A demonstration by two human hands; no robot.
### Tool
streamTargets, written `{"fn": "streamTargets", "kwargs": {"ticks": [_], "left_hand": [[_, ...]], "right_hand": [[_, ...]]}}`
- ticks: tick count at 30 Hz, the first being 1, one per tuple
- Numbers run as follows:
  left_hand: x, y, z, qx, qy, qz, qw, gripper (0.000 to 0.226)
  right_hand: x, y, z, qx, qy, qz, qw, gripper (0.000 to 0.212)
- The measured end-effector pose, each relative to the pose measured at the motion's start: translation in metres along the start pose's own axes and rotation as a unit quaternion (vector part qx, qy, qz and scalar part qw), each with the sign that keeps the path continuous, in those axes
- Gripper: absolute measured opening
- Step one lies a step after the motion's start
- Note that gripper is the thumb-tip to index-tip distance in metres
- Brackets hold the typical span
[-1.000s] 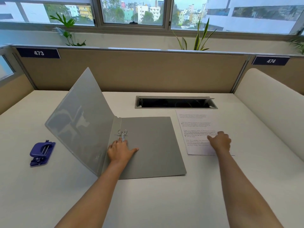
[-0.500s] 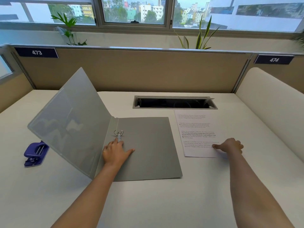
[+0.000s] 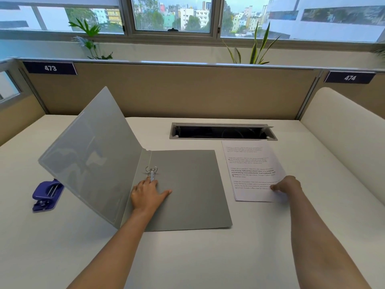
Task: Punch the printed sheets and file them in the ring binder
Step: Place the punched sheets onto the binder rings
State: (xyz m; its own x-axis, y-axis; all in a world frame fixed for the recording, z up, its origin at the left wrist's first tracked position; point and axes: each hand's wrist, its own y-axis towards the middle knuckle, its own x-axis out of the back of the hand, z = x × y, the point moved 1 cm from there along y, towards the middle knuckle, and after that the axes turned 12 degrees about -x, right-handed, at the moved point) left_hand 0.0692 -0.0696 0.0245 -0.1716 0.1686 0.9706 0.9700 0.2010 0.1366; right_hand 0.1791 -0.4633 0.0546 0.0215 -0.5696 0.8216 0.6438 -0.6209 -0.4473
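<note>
Left hand is lying palm-down on the inside of the ring binder. Its fingers are straight and spread and the thumb is splayed to the right. The fingertips are touching the foot of the metal rings, gripping nothing. The forearm is coming in from the lower left, crossing the binder's near edge. Right hand is resting at the right edge of the printed sheets, near their lower corner, with the fingers curled and their tips on the paper. Whether it is pinching the stack or only pressing on it, cannot tell — the thumb is out of sight.

Binder is lying open on the white table. Its grey back cover is flat, and its translucent front cover is standing raised, leaning off to the left. Sheets are lying text-up just beside the binder's right edge, slightly askew, with a strip of bare table between them.

Purple hole punch is sitting well to the left, beyond the raised cover — the cover is standing between it and both hands and overlapping its right-hand end in this view. Behind the binder and sheets an open cable slot is running along the table. Past that a tan partition is carrying plates 473 and 474, with plants showing above it.
</note>
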Motion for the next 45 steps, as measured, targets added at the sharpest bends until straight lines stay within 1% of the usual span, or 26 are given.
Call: {"fn": "streamTargets", "kwargs": {"ticks": [5,9,12,14,16,18,21,24,27,30,33,37,39,42,44,45], "left_hand": [[0.000,0.001,0.000,-0.004,0.002,0.003,1.000,0.062],[-0.002,0.002,0.001,-0.006,0.000,0.003,1.000,0.061],[-0.004,0.003,0.002,-0.006,-0.006,0.005,1.000,0.061],[-0.005,0.003,0.002,-0.008,-0.002,0.004,1.000,0.061],[-0.005,0.004,0.003,-0.008,0.004,0.006,1.000,0.061],[-0.004,0.004,0.002,-0.008,0.005,0.006,1.000,0.061],[-0.003,0.003,0.001,-0.003,0.012,0.007,1.000,0.062],[0.000,0.003,-0.001,0.002,0.024,0.008,1.000,0.062],[0.003,0.004,-0.004,0.004,0.025,0.013,1.000,0.060],[0.009,0.007,-0.006,0.022,0.024,0.025,0.999,0.057],[0.013,0.010,-0.008,0.049,0.016,0.040,0.998,0.054],[0.016,0.011,-0.012,0.081,0.001,0.052,0.995,0.052],[0.017,0.010,-0.014,0.083,-0.001,0.045,0.996,0.044],[0.022,0.005,-0.013,0.072,-0.005,0.038,0.997,0.021],[0.023,0.005,-0.009,0.065,-0.025,0.046,0.996,0.018],[0.024,0.006,-0.006,0.066,-0.054,0.044,0.995,0.019]], "right_hand": [[0.000,-0.002,-0.004,0.014,0.006,-0.013,1.000,0.066],[0.006,-0.006,-0.007,0.019,-0.004,-0.023,1.000,0.053],[0.010,-0.002,-0.010,0.018,0.010,-0.009,1.000,0.044],[0.011,0.004,-0.013,0.026,0.039,0.004,0.999,0.044],[0.013,0.010,-0.015,0.030,0.107,0.018,0.994,0.046],[0.016,0.012,-0.014,0.034,0.200,0.038,0.978,0.049],[0.022,0.005,-0.009,0.059,0.331,0.085,0.938,0.052],[0.024,-0.020,-0.002,0.113,0.395,0.110,0.905,0.051],[0.015,-0.055,0.008,0.159,0.438,0.152,0.872,0.045],[-0.007,-0.082,0.019,0.188,0.435,0.203,0.857,0.043],[-0.036,-0.104,0.030,0.193,0.428,0.252,0.846,0.042],[-0.077,-0.132,0.038,0.170,0.427,0.329,0.825,0.036],[-0.097,-0.140,0.038,0.152,0.422,0.363,0.817,0.035],[-0.120,-0.144,0.037,0.142,0.403,0.372,0.824,0.047],[-0.129,-0.145,0.035,0.139,0.402,0.367,0.827,0.049],[-0.133,-0.145,0.034,0.140,0.405,0.365,0.826,0.049]]}}
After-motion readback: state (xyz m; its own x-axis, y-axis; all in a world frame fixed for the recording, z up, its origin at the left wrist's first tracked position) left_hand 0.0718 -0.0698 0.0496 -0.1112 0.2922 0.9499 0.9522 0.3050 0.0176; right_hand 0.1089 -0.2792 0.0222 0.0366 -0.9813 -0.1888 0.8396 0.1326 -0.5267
